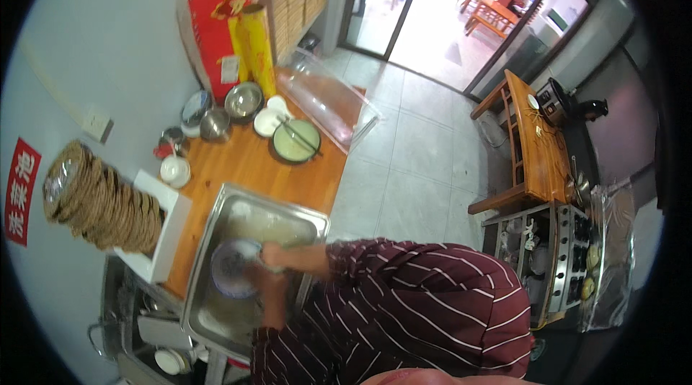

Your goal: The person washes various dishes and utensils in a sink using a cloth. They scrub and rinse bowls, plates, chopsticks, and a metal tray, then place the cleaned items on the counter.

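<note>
A rectangular stainless steel tray [216,233] stands before me with cloudy liquid in it. Inside it sits a pale bowl with a blue rim [230,271], slightly blurred. My right hand [274,256] grips the bowl's near rim, and something whitish shows beneath the fingers. Close beside it, my left hand [266,283] reaches over the bowl; motion blur hides its fingers, so I cannot tell whether it holds anything.
On the wooden counter [254,174] are a pale green bowl [294,144] with chopsticks across it, steel bowls [244,101] and a white cup [175,170]. A stack of woven rope-like rings [108,206] leans left. A stove [565,260] stands right.
</note>
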